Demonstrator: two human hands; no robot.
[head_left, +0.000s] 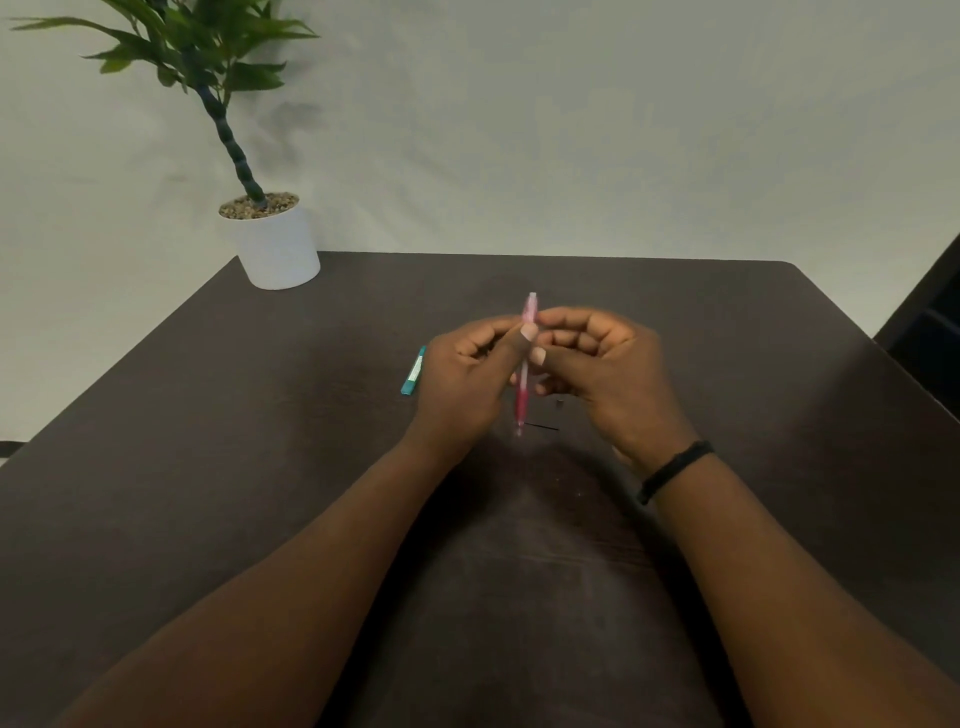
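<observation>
Hands meet over the table (260, 467) on a pink pen (522, 400), held upright above its middle. The left hand (462, 379) pinches the barrel with thumb and fingers, and the right hand (608, 374) does the same from the other side, so each grip is clamped on it. A thin dark rod (541, 426) lies under the tip, so the pen is probably being taken apart or refitted. The next move likely calls for opposed twisting, held steady. A teal pen (414, 371) lies to the left.

Slim pink pen (522, 400) — near upright, held above the table, slightly blurred.
</observation>
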